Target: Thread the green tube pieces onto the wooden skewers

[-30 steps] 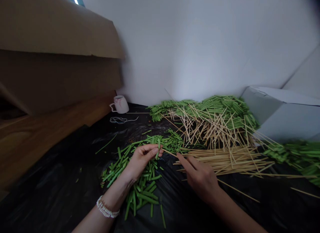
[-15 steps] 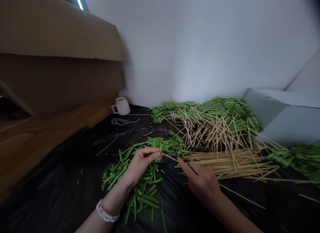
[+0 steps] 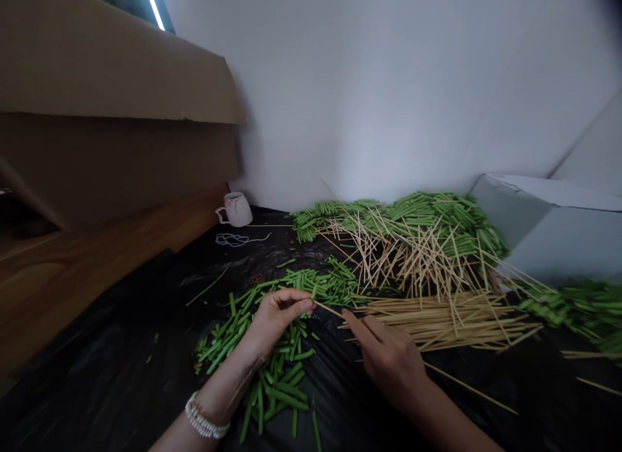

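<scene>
My left hand (image 3: 282,316), with a pearl bracelet (image 3: 205,418) on its wrist, pinches a short green stem piece (image 3: 314,291) between thumb and fingers. A thin wooden stick (image 3: 329,308) meets that piece at one end. The stick's other part is in my right hand (image 3: 386,348), whose index finger lies along it. Beneath and around my left hand lie loose cut green stems (image 3: 286,390). Right of them is a bundle of bare sticks (image 3: 451,319). Sticks bearing green pieces (image 3: 437,219) form a heap behind the bundle.
A white mug (image 3: 236,210) and a tangle of pale string (image 3: 233,239) are at the back left. A large cardboard box (image 3: 116,83) rises at the left over a wooden surface (image 3: 121,258). Black plastic (image 3: 107,361) covers the work area. A grey-white box (image 3: 564,232) stands at the right.
The view has shifted slightly. Both hands keep nearly the same pose, still holding the stem piece and the stick.
</scene>
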A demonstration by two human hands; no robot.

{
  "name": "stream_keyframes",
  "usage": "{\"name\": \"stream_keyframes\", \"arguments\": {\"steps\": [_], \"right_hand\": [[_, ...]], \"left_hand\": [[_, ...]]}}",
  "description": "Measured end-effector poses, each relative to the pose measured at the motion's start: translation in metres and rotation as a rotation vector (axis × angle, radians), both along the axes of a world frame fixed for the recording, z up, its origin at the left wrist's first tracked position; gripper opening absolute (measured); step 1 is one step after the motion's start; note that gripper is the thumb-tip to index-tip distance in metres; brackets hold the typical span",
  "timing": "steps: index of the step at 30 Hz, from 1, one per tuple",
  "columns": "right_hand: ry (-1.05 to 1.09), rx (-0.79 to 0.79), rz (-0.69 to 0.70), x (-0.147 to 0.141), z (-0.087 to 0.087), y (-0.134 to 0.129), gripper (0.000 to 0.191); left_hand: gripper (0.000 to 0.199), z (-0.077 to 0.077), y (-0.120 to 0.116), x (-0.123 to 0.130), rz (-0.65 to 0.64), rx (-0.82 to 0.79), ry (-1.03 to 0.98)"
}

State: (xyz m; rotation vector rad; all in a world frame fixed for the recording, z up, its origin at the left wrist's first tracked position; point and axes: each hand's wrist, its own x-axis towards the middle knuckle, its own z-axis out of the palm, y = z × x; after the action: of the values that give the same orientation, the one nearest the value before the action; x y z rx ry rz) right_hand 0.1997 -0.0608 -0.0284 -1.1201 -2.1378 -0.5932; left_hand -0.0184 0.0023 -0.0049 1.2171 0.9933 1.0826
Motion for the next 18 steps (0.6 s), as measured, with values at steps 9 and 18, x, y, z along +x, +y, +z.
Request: {"name": "stream_keyframes", "arguments": {"steps": [9,18], "right_hand": [[0.044,-0.100,0.034,-0.0034,-0.0019,-0.0046,0.041],[0.053,0.007,0.037,-0.0029,0.0041,0.0003,0.033]], "left_hand": [[0.022,-0.0026,-0.0010,-0.0016,-0.078,-0.056,-0.030],[0.022,0.0041,-0.0023,-0.0020,-0.102,-0.122,-0.187]]}}
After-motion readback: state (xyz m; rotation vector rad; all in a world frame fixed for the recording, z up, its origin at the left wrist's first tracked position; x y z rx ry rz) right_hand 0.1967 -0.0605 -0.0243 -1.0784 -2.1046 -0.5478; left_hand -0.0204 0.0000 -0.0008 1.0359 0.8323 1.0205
